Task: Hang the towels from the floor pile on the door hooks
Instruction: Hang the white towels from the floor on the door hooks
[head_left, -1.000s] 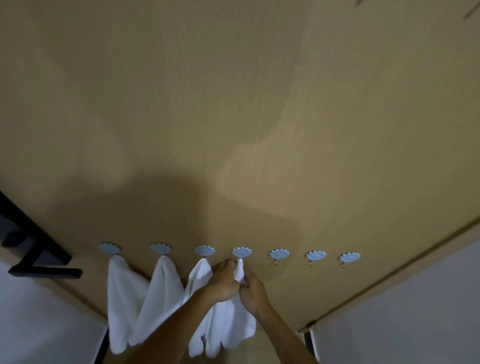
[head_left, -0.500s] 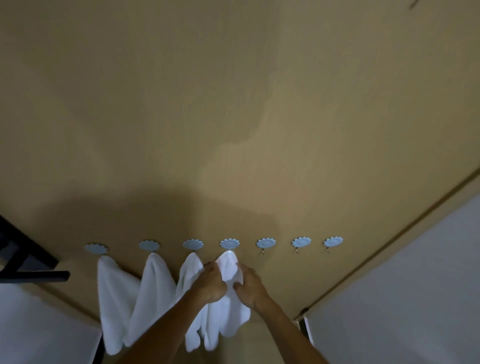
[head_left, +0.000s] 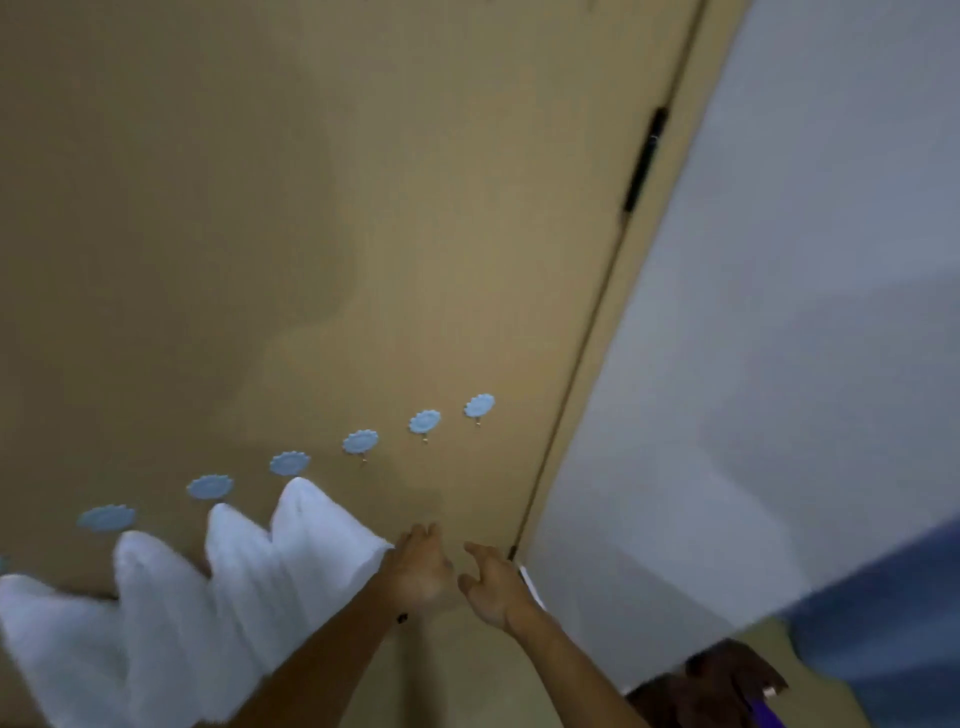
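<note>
Nearest, both hands are seen empty: the left hand (head_left: 420, 569) and right hand (head_left: 493, 584) are held with each grip loosely open. Beyond them, four white towels (head_left: 317, 540) are hung on the door (head_left: 363, 208) under blue hooks (head_left: 360, 441); three hooks are left bare.

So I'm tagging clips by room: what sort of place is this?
Probably a home interior, maybe by a bathroom: a wooden door with blue stick-on hooks, white towels hanging, a plain wall beside.
</note>
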